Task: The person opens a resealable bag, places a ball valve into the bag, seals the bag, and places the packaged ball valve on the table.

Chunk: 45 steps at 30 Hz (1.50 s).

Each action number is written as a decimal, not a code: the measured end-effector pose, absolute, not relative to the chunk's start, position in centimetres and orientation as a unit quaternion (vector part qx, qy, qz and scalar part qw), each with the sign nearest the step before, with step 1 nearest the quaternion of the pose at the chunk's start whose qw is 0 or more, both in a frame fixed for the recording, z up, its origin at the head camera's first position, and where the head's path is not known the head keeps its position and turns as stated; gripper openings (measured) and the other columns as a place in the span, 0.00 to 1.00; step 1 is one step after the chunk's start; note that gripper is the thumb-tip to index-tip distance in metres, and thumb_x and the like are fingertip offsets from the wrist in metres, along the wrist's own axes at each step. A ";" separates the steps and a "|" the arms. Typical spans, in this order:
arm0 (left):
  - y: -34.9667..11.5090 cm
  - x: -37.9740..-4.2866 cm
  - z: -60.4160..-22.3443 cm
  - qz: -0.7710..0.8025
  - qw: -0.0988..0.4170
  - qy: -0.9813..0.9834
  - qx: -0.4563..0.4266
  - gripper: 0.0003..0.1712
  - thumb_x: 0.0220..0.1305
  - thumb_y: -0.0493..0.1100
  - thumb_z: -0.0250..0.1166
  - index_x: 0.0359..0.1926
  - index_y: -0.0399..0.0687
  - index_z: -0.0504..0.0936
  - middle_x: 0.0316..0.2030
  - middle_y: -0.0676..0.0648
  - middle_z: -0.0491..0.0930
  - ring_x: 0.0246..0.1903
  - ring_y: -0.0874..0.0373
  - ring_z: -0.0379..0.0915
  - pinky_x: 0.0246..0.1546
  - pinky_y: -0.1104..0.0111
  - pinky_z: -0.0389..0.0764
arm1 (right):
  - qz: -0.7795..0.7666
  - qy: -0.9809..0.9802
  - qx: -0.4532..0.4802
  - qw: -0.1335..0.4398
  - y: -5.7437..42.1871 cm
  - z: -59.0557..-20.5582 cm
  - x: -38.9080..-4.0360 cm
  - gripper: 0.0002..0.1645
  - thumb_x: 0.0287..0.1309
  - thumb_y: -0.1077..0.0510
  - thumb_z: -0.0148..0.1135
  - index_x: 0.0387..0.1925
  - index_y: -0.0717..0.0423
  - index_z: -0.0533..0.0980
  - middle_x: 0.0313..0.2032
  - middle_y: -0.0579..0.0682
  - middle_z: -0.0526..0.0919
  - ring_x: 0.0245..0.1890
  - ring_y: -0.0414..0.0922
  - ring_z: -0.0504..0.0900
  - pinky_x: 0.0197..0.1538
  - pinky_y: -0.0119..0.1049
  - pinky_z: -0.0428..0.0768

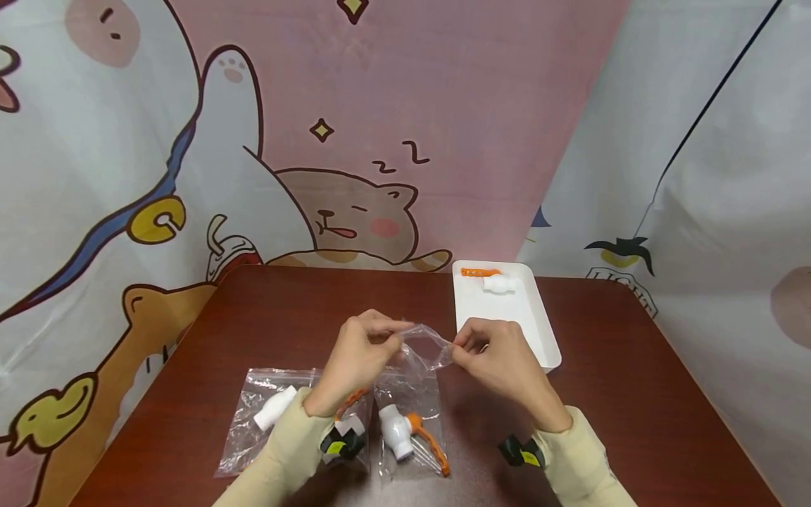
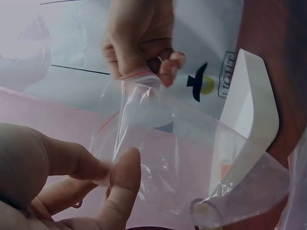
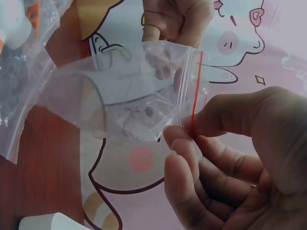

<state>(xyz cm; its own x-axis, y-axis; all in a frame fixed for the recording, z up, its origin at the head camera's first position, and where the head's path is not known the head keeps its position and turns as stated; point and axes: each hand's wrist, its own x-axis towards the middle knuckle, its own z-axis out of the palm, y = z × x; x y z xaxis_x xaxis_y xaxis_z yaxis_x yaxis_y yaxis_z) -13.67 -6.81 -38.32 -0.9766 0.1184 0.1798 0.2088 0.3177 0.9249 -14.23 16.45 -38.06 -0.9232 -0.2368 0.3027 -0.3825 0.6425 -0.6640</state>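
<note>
A clear zip bag (image 1: pixel 423 346) with a red line along its mouth is stretched between both hands above the table. My left hand (image 1: pixel 362 358) pinches one side of the mouth between thumb and fingers. At the opposite side, my right hand (image 1: pixel 503 359) pinches the edge beside the red line (image 3: pixel 195 96). The mouth is spread apart, and I see nothing inside the bag (image 2: pixel 153 139). Below lies a second zip bag (image 1: pixel 415 468) containing a white ball valve (image 1: pixel 395 431) with an orange handle (image 1: pixel 434 447).
Left of it, more zip bagging (image 1: pixel 237 436) holds a white valve part (image 1: pixel 274 408) and orange pieces, partly hidden by my left arm. At the back right stands a white tray (image 1: pixel 507 325) with an orange handle (image 1: pixel 479 272) and a white valve body (image 1: pixel 499 284).
</note>
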 end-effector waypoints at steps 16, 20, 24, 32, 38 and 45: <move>-6.9 -14.3 -38.3 -0.642 -0.083 -0.753 -0.118 0.18 0.72 0.37 0.65 0.58 0.58 0.86 0.51 0.41 0.87 0.25 0.54 0.86 0.32 0.63 0.88 | 0.426 -0.886 0.179 0.033 16.5 -38.1 -14.4 0.09 0.54 0.61 0.72 0.24 0.44 0.82 0.21 0.39 0.84 0.21 0.36 0.80 0.27 0.30 0.80; -7.4 -14.5 -38.1 -0.652 -0.105 -0.739 -0.133 0.19 0.72 0.36 0.63 0.59 0.60 0.86 0.51 0.38 0.85 0.25 0.53 0.86 0.35 0.60 0.89 | 0.439 -0.882 0.170 0.012 16.6 -37.9 -14.5 0.07 0.55 0.60 0.72 0.25 0.45 0.84 0.22 0.42 0.86 0.20 0.38 0.82 0.27 0.32 0.80; -7.7 -14.7 -38.0 -0.664 -0.130 -0.726 -0.121 0.20 0.72 0.35 0.62 0.59 0.58 0.85 0.53 0.35 0.83 0.26 0.55 0.85 0.37 0.60 0.89 | 0.452 -0.875 0.176 -0.003 16.7 -37.9 -14.6 0.06 0.58 0.57 0.72 0.26 0.46 0.84 0.23 0.46 0.86 0.20 0.40 0.82 0.27 0.33 0.81; -8.1 -14.9 -37.4 -0.664 -0.119 -0.730 -0.108 0.21 0.72 0.33 0.62 0.60 0.57 0.85 0.51 0.34 0.82 0.26 0.53 0.85 0.36 0.57 0.89 | 0.456 -0.869 0.192 -0.002 17.7 -37.5 -15.3 0.08 0.64 0.44 0.70 0.34 0.41 0.83 0.28 0.41 0.86 0.25 0.42 0.84 0.30 0.34 0.83; -8.7 -15.4 -37.2 -0.650 -0.103 -0.746 -0.106 0.22 0.72 0.33 0.62 0.60 0.57 0.85 0.46 0.35 0.84 0.27 0.45 0.86 0.39 0.51 0.88 | 0.415 -0.892 0.176 0.042 19.7 -37.1 -16.9 0.15 0.65 0.44 0.69 0.47 0.45 0.82 0.37 0.43 0.88 0.36 0.42 0.86 0.40 0.38 0.86; -9.2 -16.0 -37.2 -0.670 -0.103 -0.727 -0.113 0.22 0.72 0.30 0.60 0.62 0.48 0.83 0.51 0.31 0.80 0.24 0.55 0.84 0.39 0.53 0.89 | 0.343 -0.917 0.190 0.071 21.6 -37.5 -19.6 0.29 0.60 0.44 0.73 0.61 0.46 0.77 0.55 0.47 0.85 0.49 0.47 0.86 0.51 0.47 0.86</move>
